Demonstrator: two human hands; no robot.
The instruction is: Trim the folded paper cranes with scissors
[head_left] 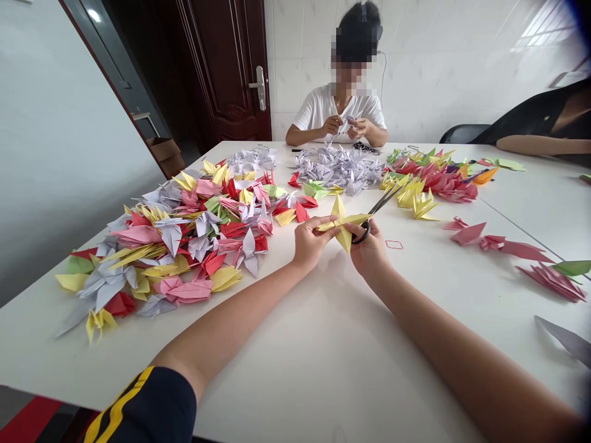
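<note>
Between my hands, a little above the white table (295,344), is a yellow folded paper piece (340,223) with four pointed arms, likely an origami crane. My left hand (310,243) pinches its left arm between thumb and fingers. With thumb and fingertips my right hand (370,251) grips the piece's right side. Black-handled scissors (381,203) also sit in my right hand, one loop around or against the fingers and the blades pointing up and right, away from the paper. Part of the scissors' handle is hidden by that hand.
A big heap of coloured paper cranes (198,240) spreads on the left. Lilac cranes (339,169) lie ahead, before a person in a white shirt (339,117) whose hands hold a small piece. Yellow, pink and green cranes (434,178) lie at right; pink ones (549,280) lie nearer.
</note>
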